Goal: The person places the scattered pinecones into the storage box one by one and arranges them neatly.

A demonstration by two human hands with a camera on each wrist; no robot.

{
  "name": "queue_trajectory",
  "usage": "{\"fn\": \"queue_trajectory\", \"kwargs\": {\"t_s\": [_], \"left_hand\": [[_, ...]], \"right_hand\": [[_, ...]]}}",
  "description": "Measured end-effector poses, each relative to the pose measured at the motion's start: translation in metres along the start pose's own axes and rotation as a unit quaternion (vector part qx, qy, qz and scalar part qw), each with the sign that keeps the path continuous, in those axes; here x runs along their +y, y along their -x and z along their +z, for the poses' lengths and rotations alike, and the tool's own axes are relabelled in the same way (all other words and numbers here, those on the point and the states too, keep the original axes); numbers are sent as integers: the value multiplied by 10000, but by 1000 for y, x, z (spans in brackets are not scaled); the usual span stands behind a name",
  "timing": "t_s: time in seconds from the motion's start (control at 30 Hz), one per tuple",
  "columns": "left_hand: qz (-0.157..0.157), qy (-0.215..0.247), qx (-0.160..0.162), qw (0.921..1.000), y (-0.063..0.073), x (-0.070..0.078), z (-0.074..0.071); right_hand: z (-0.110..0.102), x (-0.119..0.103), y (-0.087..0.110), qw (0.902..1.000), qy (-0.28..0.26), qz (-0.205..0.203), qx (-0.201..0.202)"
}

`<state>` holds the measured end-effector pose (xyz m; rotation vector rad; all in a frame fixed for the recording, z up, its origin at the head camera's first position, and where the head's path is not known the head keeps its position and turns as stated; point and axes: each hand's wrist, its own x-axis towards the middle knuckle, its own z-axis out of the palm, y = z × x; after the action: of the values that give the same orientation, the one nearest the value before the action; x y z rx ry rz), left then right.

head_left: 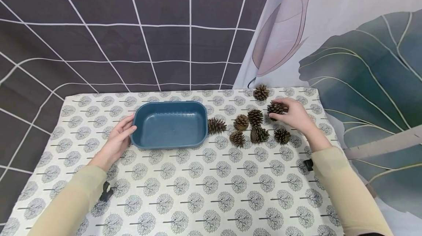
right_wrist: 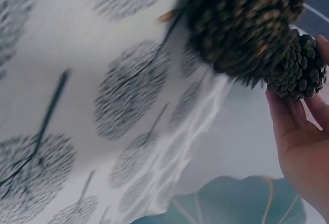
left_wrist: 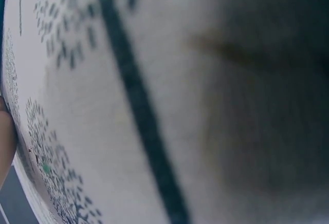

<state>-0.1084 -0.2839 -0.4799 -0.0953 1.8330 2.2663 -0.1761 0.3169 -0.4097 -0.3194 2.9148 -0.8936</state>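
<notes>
In the head view, my right hand (head_left: 291,114) grips a brown pine cone (head_left: 275,109) between thumb and fingers at the right of the table. The right wrist view also has this cone in the fingertips, behind a larger, blurred pine cone (right_wrist: 236,26). My left hand (head_left: 118,139) lies against the left side of a blue rectangular basin (head_left: 171,146), thumb at the rim and fingers along the outer wall. Nothing lies inside the basin. The left wrist view holds mostly tablecloth, with a sliver of hand at its left edge.
Several loose pine cones (head_left: 255,118) cluster between the basin and my right hand. One pine cone (head_left: 216,126) sits right at the basin's right wall; another (head_left: 261,92) is near the back edge. A tree-print cloth (head_left: 211,184) covers the table. Behind hangs a dark gridded curtain (head_left: 165,42).
</notes>
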Motion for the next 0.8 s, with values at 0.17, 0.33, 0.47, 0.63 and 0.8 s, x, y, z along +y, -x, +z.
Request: {"fn": "queue_trajectory", "kwargs": {"t_s": [0.17, 0.33, 0.47, 0.63, 0.8], "left_hand": [[-14, 49, 3, 10000, 0, 1, 0], [-111, -70, 37, 9999, 0, 3, 0], [-125, -93, 68, 9999, 0, 3, 0], [-88, -74, 90, 9999, 1, 2, 0], [-93, -10, 97, 9999, 1, 2, 1]], "right_hand": [[5, -21, -3, 9999, -93, -97, 80], [12, -40, -9, 9993, -269, -241, 119], [19, -55, -15, 9981, -449, -415, 106], [31, -73, -23, 9942, -763, -748, 102], [44, -93, -30, 9886, -1143, -977, 5]]}}
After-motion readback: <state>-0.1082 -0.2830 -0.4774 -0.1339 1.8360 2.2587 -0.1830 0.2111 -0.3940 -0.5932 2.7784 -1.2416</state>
